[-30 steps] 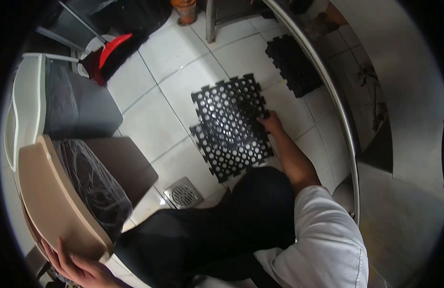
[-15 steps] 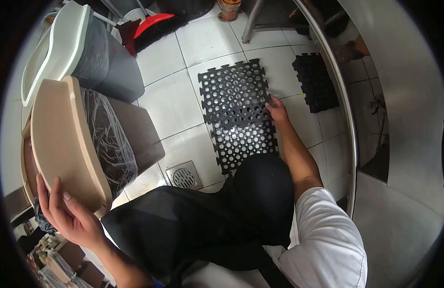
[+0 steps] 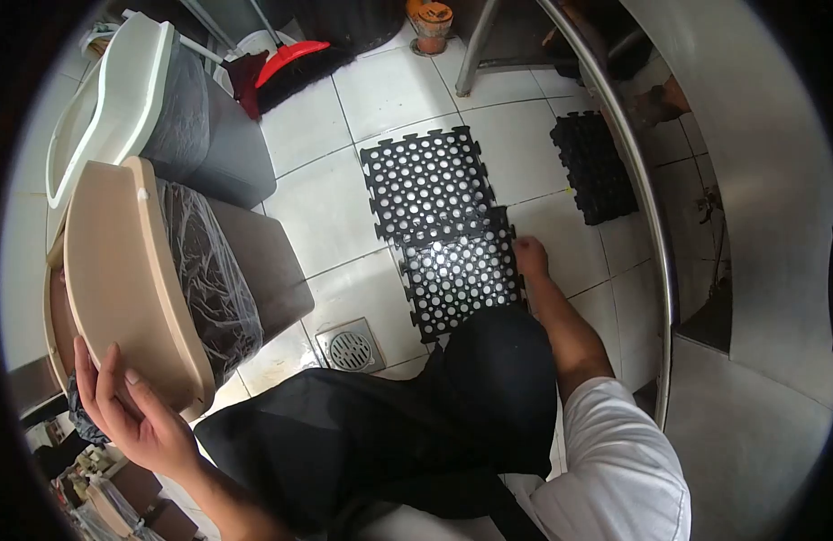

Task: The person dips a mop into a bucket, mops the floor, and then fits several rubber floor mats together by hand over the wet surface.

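Two black perforated rubber floor mats lie on the white tiles, one beyond the other. The far mat meets the near mat along an uneven, overlapping seam, and the near one sits slightly further right. My right hand is low at the near mat's right edge, its fingers curled against that edge; the fingertips are partly hidden. My left hand, fingers stretched and apart, rests on the beige lid of a trash bin. My knee hides the near mat's bottom corner.
A grey bin with a white rim stands behind the beige-lidded one. A floor drain is beside the mats. Another black mat piece lies at right, past a metal rail. A red-headed broom leans at the back.
My right hand has moved down from the seam to the near mat's edge. The far mat has shifted left and now lies flatter. My left hand stays on the lid.
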{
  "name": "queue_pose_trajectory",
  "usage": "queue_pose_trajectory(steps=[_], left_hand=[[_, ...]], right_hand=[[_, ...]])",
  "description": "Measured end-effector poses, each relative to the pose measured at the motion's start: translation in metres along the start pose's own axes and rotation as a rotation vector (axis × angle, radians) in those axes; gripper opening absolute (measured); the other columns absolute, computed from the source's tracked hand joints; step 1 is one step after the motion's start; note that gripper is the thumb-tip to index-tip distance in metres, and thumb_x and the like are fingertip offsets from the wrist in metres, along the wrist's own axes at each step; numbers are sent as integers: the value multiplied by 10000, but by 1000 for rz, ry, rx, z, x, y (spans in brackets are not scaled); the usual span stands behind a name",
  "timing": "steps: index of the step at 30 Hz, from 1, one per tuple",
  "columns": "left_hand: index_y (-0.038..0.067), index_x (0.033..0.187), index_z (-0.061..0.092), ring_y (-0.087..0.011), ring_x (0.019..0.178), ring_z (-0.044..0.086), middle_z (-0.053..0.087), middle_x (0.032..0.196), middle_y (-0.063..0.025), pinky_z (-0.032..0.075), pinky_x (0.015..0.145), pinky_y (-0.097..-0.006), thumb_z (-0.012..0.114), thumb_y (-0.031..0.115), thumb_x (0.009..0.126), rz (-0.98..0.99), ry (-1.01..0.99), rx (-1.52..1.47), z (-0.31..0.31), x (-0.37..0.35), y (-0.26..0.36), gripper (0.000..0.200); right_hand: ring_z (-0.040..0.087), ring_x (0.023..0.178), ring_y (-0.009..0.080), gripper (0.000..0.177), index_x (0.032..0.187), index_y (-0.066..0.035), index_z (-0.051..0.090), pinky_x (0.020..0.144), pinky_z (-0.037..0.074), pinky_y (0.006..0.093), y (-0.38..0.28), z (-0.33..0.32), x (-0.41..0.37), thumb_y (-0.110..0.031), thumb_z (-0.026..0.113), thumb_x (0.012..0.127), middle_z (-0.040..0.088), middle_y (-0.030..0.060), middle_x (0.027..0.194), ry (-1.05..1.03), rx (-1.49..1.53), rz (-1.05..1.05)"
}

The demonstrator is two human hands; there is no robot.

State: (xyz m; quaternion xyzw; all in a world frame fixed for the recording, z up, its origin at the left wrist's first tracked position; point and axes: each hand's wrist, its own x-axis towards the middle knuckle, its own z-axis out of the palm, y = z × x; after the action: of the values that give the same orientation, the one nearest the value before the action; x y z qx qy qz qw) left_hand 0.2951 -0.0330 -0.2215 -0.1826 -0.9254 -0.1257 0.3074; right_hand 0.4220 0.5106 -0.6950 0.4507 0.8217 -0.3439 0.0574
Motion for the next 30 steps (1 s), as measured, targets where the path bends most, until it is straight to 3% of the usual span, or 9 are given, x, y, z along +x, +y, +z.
queue_pose_trajectory(steps=[4, 8, 10, 14, 18, 20, 22, 26, 30], left_hand=[[-27, 1286, 672, -315, 1419, 496, 485, 1557, -201, 431, 1143, -414, 500, 32, 1057, -30, 87, -110, 10, -7, -6, 293], [-38, 1244, 679, -303, 1382, 529, 477, 1556, -205, 457, 1115, -390, 505, -4, 1045, -82, 73, -89, 7, -6, -4, 266], [-44, 1232, 683, -300, 1369, 539, 484, 1546, -215, 477, 1090, -381, 509, -10, 1033, -65, 77, -62, 6, -6, -5, 265], [-48, 1219, 685, -295, 1344, 564, 483, 1543, -226, 476, 1098, -381, 502, -13, 1012, -111, 106, -117, 10, -5, -4, 279], [-48, 1211, 688, -308, 1352, 562, 483, 1544, -232, 475, 1099, -390, 504, -6, 1006, -112, 106, -141, 10, -6, -5, 279], [-47, 1216, 685, -310, 1357, 558, 474, 1549, -233, 477, 1098, -393, 497, -9, 1011, -107, 106, -118, 10, -7, -4, 282], [-46, 1222, 681, -313, 1363, 553, 466, 1553, -233, 479, 1097, -395, 489, -12, 1015, -97, 106, -99, 11, -8, -4, 284], [-45, 1250, 665, -323, 1384, 533, 453, 1556, -238, 480, 1097, -395, 476, -8, 1036, -96, 117, -125, 13, -9, -6, 288], [-46, 1246, 668, -324, 1372, 541, 451, 1560, -237, 479, 1095, -401, 486, 6, 1038, -87, 102, -117, 11, -8, -7, 281]], right_hand=[[723, 1099, 334, 465, 1209, 6, 719, 940, 557, 429, -42, 22, 68, -327, 759, 888, 766, 180, 1146, -121, 163, -181], [730, 970, 286, 588, 1212, -24, 712, 853, 578, 384, -83, 43, 88, -501, 782, 875, 758, 158, 1137, -346, 94, -20], [703, 1120, 357, 679, 1233, -43, 709, 957, 559, 445, -106, 39, 63, -567, 823, 816, 718, 188, 1260, -49, -516, -135], [606, 1305, 375, 852, 1377, -63, 618, 1086, 489, 490, -114, 37, 74, -635, 822, 780, 657, 188, 1387, -206, -356, 83], [641, 1260, 377, 774, 1352, -66, 645, 1098, 485, 473, -148, 34, 88, -557, 841, 787, 677, 207, 1346, 164, -336, 92], [680, 1199, 368, 805, 1358, 2, 614, 1038, 528, 470, -142, 48, 130, -497, 867, 778, 675, 235, 1336, 100, -303, -58], [723, 1094, 358, 820, 1336, 86, 588, 943, 575, 448, -138, 59, 159, -433, 890, 778, 708, 254, 1250, -313, 126, 28], [744, 995, 342, 690, 1226, 122, 642, 855, 595, 442, -119, 98, 180, -350, 899, 793, 746, 231, 1133, 29, -63, 38], [737, 834, 211, 345, 1098, -34, 712, 749, 611, 421, -160, 30, 99, -302, 813, 907, 761, 85, 973, -654, 622, 219]])
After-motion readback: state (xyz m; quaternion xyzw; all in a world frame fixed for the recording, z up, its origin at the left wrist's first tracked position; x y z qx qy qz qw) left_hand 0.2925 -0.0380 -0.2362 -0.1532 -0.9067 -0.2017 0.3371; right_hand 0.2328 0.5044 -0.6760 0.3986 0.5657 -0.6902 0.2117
